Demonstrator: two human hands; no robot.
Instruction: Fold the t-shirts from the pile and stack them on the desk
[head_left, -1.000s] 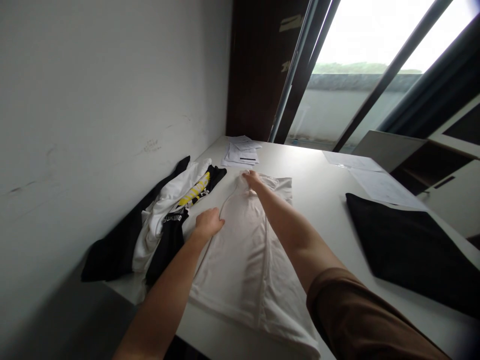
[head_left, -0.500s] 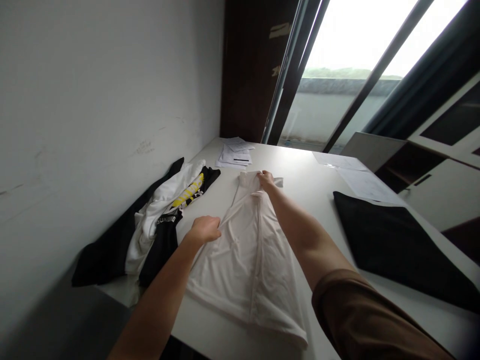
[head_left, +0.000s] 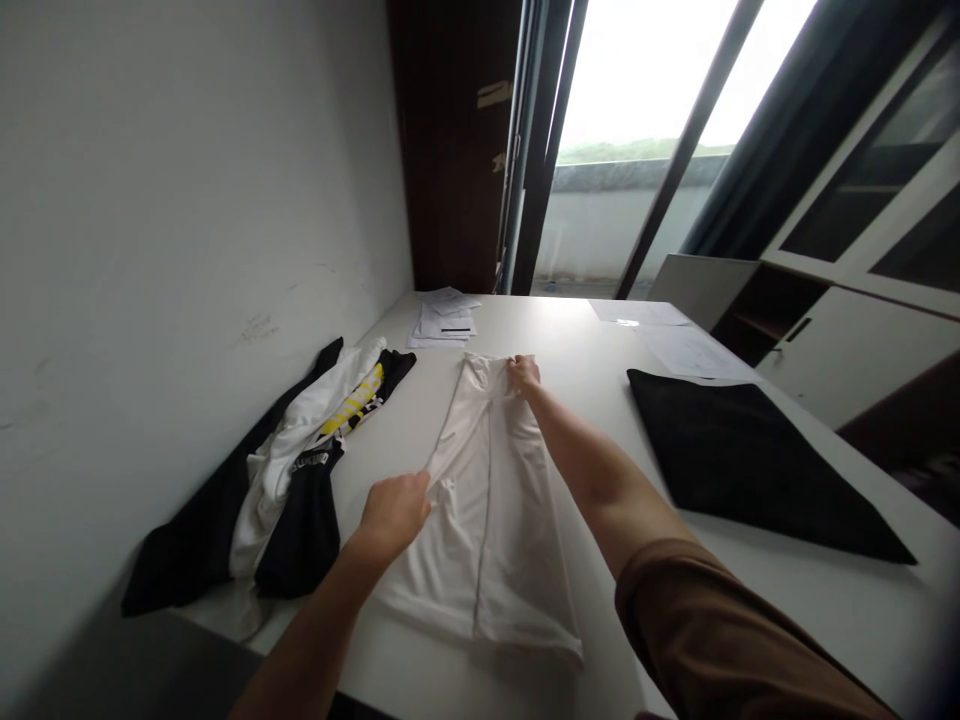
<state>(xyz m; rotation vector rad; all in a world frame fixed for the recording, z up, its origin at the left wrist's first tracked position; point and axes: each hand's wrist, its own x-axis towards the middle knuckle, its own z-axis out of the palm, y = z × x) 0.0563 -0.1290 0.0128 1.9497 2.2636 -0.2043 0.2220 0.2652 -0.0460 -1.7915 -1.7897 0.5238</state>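
A white garment (head_left: 517, 510) lies lengthwise on the white table, with a long seam or fold line down its middle and wrinkles on its left side; its exact kind I cannot tell. My left hand (head_left: 397, 508) is closed on its left edge, about halfway along, and the cloth puckers there. At the far end, my right hand (head_left: 523, 372) pinches the garment near its far right corner, arm stretched out. Both hands' fingertips are partly hidden by the cloth and the hands themselves.
Along the left wall lies a heap of black and white clothes (head_left: 289, 455), one with yellow print. Papers (head_left: 444, 322) lie at the back left, more sheets (head_left: 667, 340) at the back right. On the right is a flat black cloth (head_left: 750, 460). The table (head_left: 600, 640) ends near me.
The garment's far end now lies flatter and straighter between my hands. My left hand has shifted nearer to me along its left edge. The camera view has turned slightly right.
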